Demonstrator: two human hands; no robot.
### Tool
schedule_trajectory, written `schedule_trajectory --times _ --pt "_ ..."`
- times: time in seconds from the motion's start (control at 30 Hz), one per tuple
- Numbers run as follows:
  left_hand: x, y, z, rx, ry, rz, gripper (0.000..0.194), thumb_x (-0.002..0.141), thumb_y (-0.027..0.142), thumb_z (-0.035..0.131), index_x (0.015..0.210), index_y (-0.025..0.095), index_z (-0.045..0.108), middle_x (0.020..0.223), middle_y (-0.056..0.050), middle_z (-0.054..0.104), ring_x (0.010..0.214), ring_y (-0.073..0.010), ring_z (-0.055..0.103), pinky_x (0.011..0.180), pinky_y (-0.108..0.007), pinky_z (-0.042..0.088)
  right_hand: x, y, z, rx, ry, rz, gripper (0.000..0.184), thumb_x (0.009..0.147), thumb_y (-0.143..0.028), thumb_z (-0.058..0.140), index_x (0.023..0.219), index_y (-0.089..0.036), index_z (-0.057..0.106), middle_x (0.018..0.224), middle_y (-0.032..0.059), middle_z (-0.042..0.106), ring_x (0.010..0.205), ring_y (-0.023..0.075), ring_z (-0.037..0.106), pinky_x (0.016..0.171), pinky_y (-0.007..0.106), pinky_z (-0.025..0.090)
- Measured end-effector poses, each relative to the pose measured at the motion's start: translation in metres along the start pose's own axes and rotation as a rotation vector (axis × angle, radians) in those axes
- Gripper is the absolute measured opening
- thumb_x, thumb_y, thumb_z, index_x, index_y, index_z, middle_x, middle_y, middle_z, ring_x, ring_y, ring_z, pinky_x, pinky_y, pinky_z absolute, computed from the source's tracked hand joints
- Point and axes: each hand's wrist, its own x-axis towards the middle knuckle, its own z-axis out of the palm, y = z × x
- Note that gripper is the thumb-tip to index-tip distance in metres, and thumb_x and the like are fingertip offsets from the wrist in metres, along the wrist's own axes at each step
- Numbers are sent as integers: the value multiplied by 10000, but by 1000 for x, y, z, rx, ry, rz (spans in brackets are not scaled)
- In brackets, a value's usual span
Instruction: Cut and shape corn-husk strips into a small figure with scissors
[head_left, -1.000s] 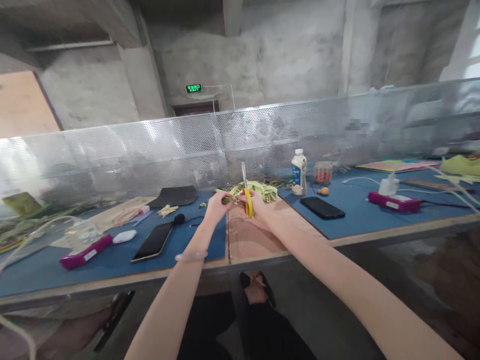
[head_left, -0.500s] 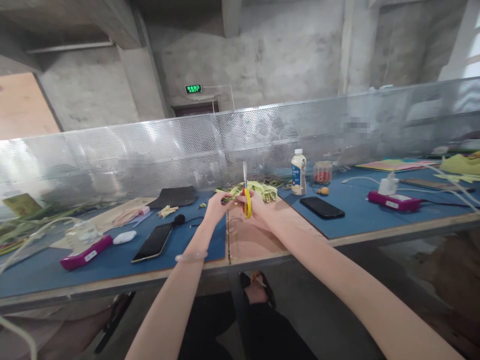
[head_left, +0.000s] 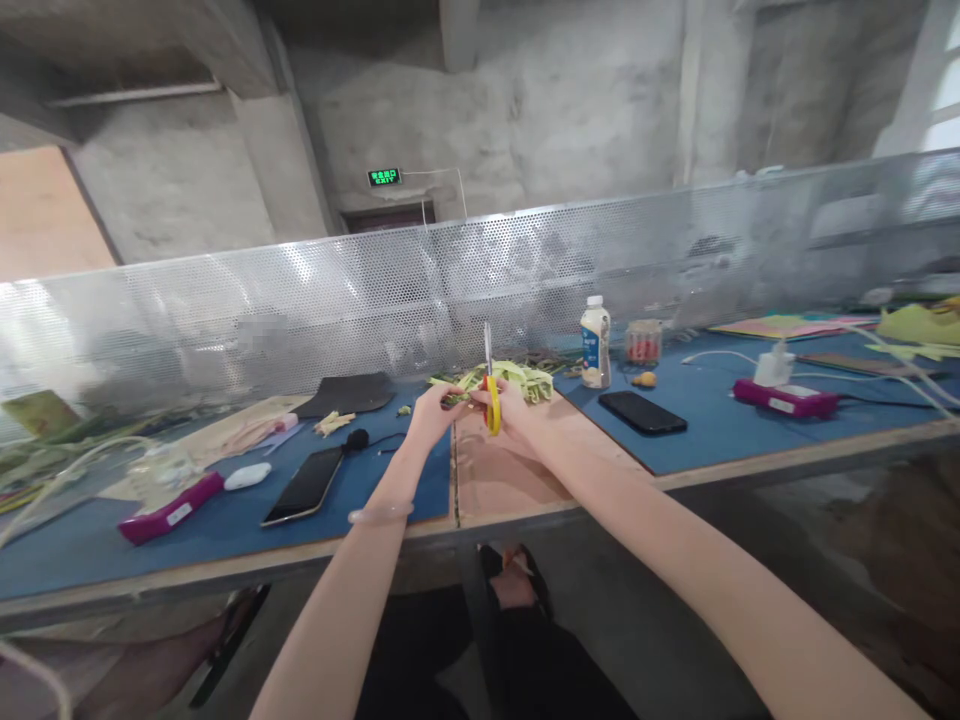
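Note:
My right hand (head_left: 513,408) is closed around a pair of scissors (head_left: 493,402) with yellow and red handles, and the blades point up and away from me. To its left, my left hand (head_left: 433,410) has its fingertips pinched together close to the right fingers. What lies between those fingertips is too small to make out. Just behind both hands lies a heap of pale green leafy strips (head_left: 534,382), partly covered by the hands. Under them is a bare tan board (head_left: 510,475) between two blue mats.
A black phone (head_left: 306,485) and a purple power strip (head_left: 171,508) lie at left. On the right are another phone (head_left: 642,411), a bottle (head_left: 595,345), a jar (head_left: 643,342) and a second purple strip (head_left: 786,398) with cables. A perforated metal screen (head_left: 360,290) stands behind.

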Motion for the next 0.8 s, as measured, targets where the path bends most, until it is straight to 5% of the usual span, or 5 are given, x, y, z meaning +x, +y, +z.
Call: schedule_trajectory --times 0.47,0.8 --pt "-2 2 2 -9 -105 -40 276 853 327 550 1057 145 585 1012 -66 628 881 -178 609 790 -395 503 -2 -5 0 14 93 -3 254 888 -325 527 1042 -126 558 952 44 594 767 124 589 660 289 518" --pt "-3 4 -3 -80 -178 -190 233 864 316 533 999 140 603 1005 -62 631 875 -173 611 778 -378 508 -4 0 1 17 138 -2 248 890 -325 523 1035 -127 556 928 39 590 735 114 581 626 268 514"
